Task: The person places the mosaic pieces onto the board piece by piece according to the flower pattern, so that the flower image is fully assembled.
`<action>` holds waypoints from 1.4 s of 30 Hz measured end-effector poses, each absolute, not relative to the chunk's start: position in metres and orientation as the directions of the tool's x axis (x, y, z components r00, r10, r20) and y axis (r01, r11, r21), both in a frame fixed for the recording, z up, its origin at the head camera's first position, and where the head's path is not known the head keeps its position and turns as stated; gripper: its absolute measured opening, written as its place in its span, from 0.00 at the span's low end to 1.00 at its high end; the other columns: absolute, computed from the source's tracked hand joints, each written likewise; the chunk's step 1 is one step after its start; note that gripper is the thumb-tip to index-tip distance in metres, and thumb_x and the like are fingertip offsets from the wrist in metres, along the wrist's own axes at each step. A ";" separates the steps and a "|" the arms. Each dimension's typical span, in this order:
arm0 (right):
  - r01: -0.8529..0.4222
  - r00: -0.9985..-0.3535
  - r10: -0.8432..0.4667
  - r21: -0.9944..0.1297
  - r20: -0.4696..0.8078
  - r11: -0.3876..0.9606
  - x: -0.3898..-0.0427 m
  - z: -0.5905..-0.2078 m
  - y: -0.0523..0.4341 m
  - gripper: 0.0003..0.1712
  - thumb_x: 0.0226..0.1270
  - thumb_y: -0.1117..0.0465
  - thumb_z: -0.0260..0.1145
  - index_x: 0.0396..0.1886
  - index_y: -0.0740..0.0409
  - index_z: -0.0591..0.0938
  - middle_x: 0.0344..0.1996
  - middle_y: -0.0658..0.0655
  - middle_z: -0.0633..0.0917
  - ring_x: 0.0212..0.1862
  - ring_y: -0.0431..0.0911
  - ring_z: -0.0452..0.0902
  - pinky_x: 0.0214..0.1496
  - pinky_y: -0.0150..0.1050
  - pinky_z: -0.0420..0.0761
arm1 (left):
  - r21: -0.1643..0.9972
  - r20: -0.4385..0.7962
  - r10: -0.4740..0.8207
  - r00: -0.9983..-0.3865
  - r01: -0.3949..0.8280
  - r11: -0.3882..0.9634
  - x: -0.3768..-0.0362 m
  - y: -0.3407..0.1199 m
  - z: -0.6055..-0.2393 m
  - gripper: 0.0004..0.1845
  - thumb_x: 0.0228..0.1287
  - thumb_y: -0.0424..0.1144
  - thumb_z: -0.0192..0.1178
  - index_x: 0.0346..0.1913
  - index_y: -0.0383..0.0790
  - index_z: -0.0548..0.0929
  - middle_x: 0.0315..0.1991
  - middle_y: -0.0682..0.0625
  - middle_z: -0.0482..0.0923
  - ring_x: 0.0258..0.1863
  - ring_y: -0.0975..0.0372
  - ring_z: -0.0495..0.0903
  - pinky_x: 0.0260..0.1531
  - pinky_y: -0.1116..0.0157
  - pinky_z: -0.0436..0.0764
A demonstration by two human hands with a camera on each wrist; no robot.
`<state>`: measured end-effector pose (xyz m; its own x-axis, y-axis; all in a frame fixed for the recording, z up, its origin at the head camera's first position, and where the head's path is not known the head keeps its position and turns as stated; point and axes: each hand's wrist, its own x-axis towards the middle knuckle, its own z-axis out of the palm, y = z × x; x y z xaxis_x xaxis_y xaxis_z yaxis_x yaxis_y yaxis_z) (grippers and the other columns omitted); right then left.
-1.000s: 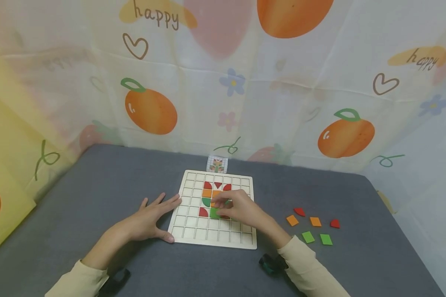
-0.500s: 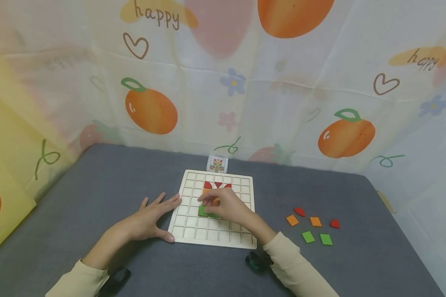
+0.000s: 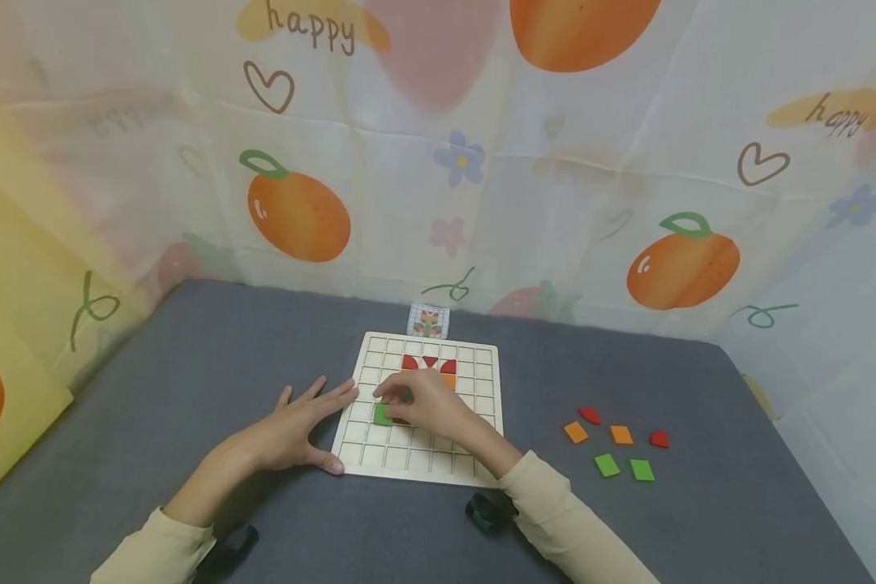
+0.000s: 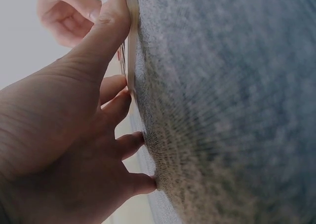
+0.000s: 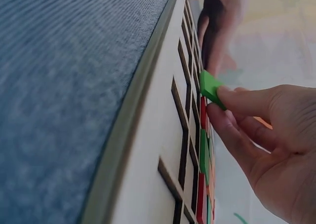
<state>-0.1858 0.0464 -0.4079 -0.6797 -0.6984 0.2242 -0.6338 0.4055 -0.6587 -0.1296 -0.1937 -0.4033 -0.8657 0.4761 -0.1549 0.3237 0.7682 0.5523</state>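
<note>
A wooden grid board (image 3: pixel 474 381) lies on the grey table. Red pieces (image 3: pixel 409 362) and an orange piece (image 3: pixel 448 380) sit in its upper cells. My right hand (image 3: pixel 390 401) reaches over the board's left middle and pinches a green square tile (image 3: pixel 383 415) just above the cells. In the right wrist view the green tile (image 5: pixel 211 88) is tilted between thumb and fingers (image 5: pixel 236 96), over the board (image 5: pixel 148 150). My left hand (image 3: pixel 292 428) lies flat on the table, fingers (image 4: pixel 121 103) and thumb against the board's left edge (image 4: pixel 131 46).
Loose pieces lie on the table right of the board: red (image 3: pixel 589 415), orange (image 3: pixel 575 432), orange (image 3: pixel 620 435), red (image 3: pixel 658 439), green (image 3: pixel 607 465), green (image 3: pixel 641 470). A small pattern card (image 3: pixel 428 321) stands behind the board. A printed cloth (image 3: pixel 438 162) walls in the table.
My right hand has slid leftward across the board with the green tile, uncovering the orange and red pieces on the right. The left hand has stayed put.
</note>
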 end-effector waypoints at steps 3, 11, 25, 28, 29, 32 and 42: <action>-0.622 -0.693 -0.689 -0.659 0.212 0.423 -0.186 -0.408 0.044 0.12 0.59 0.69 0.72 0.44 0.61 0.87 0.33 0.53 0.87 0.36 0.39 0.81 0.40 0.29 0.78 | 0.550 -0.155 0.474 -0.867 0.322 0.770 -0.129 -0.194 -0.403 0.59 0.41 0.58 0.75 0.76 0.42 0.59 0.77 0.42 0.53 0.74 0.35 0.42 0.61 0.28 0.37; -0.600 -0.720 -0.667 -0.655 0.193 0.458 -0.185 -0.409 0.040 0.10 0.60 0.68 0.72 0.43 0.59 0.87 0.33 0.52 0.87 0.36 0.38 0.80 0.40 0.29 0.78 | 0.548 -0.157 0.468 -0.870 0.318 0.774 -0.128 -0.193 -0.403 0.58 0.41 0.58 0.76 0.76 0.42 0.60 0.77 0.42 0.53 0.74 0.35 0.42 0.62 0.29 0.37; -0.587 -0.725 -0.668 -0.659 0.170 0.470 -0.185 -0.410 0.040 0.09 0.61 0.68 0.71 0.42 0.59 0.87 0.33 0.51 0.87 0.35 0.38 0.80 0.39 0.28 0.78 | 0.551 -0.159 0.466 -0.870 0.313 0.773 -0.127 -0.193 -0.404 0.58 0.41 0.58 0.75 0.76 0.42 0.60 0.77 0.42 0.53 0.74 0.36 0.42 0.61 0.29 0.36; -0.591 -0.724 -0.671 -0.646 0.161 0.483 -0.186 -0.410 0.039 0.09 0.61 0.67 0.71 0.42 0.58 0.87 0.32 0.51 0.87 0.34 0.37 0.80 0.38 0.28 0.78 | 0.554 -0.159 0.466 -0.870 0.312 0.772 -0.128 -0.194 -0.403 0.58 0.41 0.57 0.75 0.76 0.42 0.59 0.77 0.43 0.53 0.74 0.36 0.42 0.61 0.28 0.36; -0.589 -0.726 -0.669 -0.645 0.157 0.488 -0.186 -0.409 0.038 0.09 0.61 0.67 0.71 0.42 0.58 0.87 0.32 0.51 0.86 0.34 0.37 0.80 0.38 0.28 0.78 | 0.555 -0.159 0.466 -0.870 0.312 0.771 -0.128 -0.194 -0.403 0.59 0.41 0.57 0.75 0.76 0.42 0.59 0.77 0.43 0.53 0.74 0.36 0.42 0.61 0.28 0.36; -0.578 -0.735 -0.662 -0.645 0.145 0.500 -0.185 -0.409 0.037 0.09 0.61 0.67 0.71 0.42 0.58 0.87 0.32 0.51 0.86 0.34 0.37 0.80 0.38 0.28 0.78 | 0.555 -0.156 0.468 -0.870 0.315 0.770 -0.128 -0.193 -0.402 0.59 0.41 0.57 0.75 0.76 0.41 0.59 0.77 0.42 0.52 0.74 0.35 0.42 0.61 0.28 0.36; -0.558 -0.757 -0.641 -0.631 0.122 0.539 -0.182 -0.407 0.037 0.09 0.61 0.67 0.71 0.42 0.57 0.87 0.32 0.49 0.86 0.33 0.36 0.79 0.38 0.28 0.77 | 0.564 -0.149 0.474 -0.868 0.319 0.762 -0.127 -0.194 -0.402 0.58 0.41 0.57 0.75 0.76 0.41 0.59 0.77 0.42 0.52 0.74 0.35 0.41 0.61 0.28 0.36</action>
<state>-0.1818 0.0367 -0.4075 -0.7575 -0.6413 0.1224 -0.5583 0.5390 -0.6307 -0.1271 -0.1940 -0.4017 -0.8680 0.4736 -0.1492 0.3189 0.7619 0.5637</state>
